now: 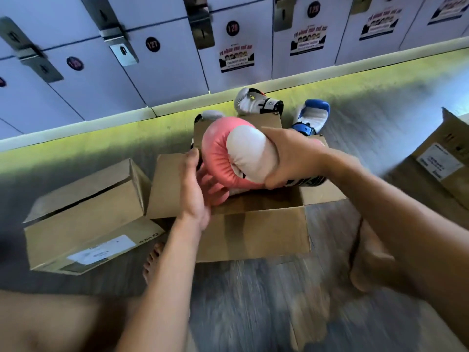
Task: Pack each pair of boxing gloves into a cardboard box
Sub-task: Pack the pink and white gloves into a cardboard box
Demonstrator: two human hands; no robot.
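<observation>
I'm looking down on the open cardboard box point(253, 235) on the floor, flaps spread, with the pink glove point(228, 158) held just above its mouth and not yet inside. The right hand point(291, 158) is wrapped firmly round the white palm side near the cuff. The left hand point(195, 189) cups the pink padded end, thumb on 1 side and fingers curled underneath.

My read: lower it padded end first toward 1 wall of the box and lay it flat, leaving room for its partner. The right hand should steer by the cuff while the left guides the padding past the rear flap, and neither should let go until the glove is seated.

Now the doubtful parts. The box floor is hidden behind the glove and the hands, so I cannot tell whether a matching glove already lies there. There is a pink patch under the left fingers, which may be a glove or only tinted light. Beyond the box, the white-and-black glove point(256, 102) and the blue-and-white glove point(313, 115) are cut off by the flaps, their partners unseen. Motion blur smears the foreground.
</observation>
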